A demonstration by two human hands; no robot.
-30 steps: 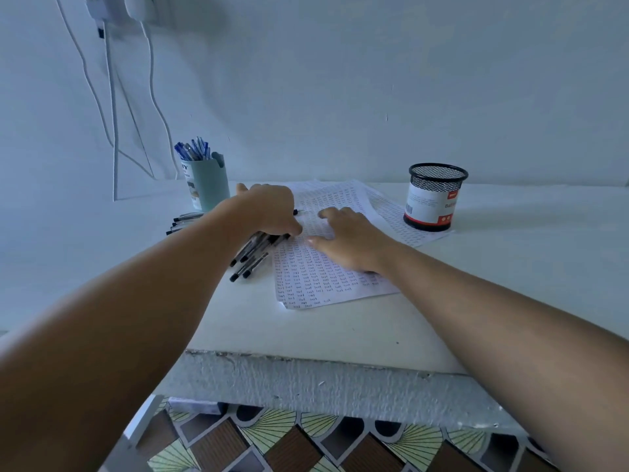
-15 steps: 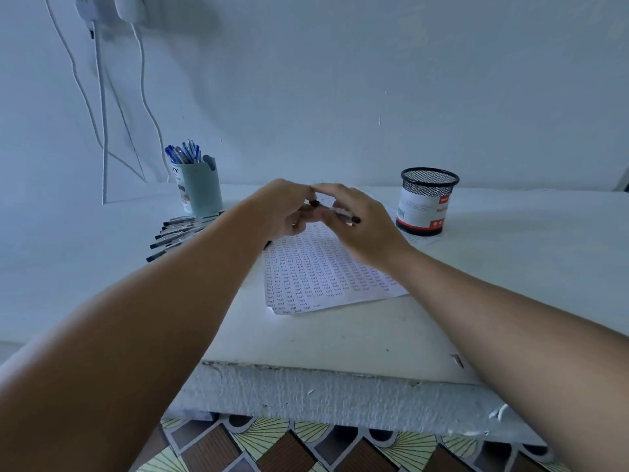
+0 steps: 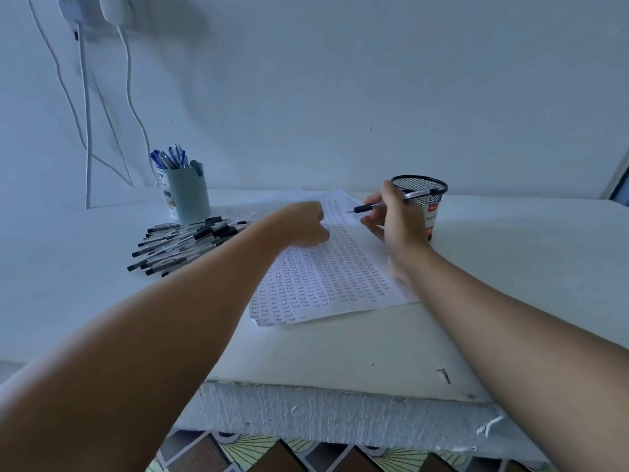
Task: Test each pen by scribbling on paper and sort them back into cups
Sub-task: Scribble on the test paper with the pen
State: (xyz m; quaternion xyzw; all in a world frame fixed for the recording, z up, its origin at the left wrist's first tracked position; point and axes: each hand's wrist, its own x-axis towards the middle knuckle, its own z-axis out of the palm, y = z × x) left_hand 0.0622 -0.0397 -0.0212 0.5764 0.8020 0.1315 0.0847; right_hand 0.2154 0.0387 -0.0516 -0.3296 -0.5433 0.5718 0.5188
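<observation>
Head view: pale blue cup (image 3: 189, 194) at back left of the table (image 3: 340, 352) holds a bunch of blue pens (image 3: 170, 159) standing upright; black mesh cup (image 3: 425, 199) at back right, contents not visible, partly hidden by the right hand (image 3: 394, 219). Right hand pinches a black pen (image 3: 384, 206) in writing grip, tip just above the far end of the paper (image 3: 323, 277), which is covered in rows of scribbles. Left hand (image 3: 299, 224) is curled knuckles-down on the paper, can't tell if it holds anything; pile of loose black pens (image 3: 180, 241) lies just left of it, in front of the blue cup.
</observation>
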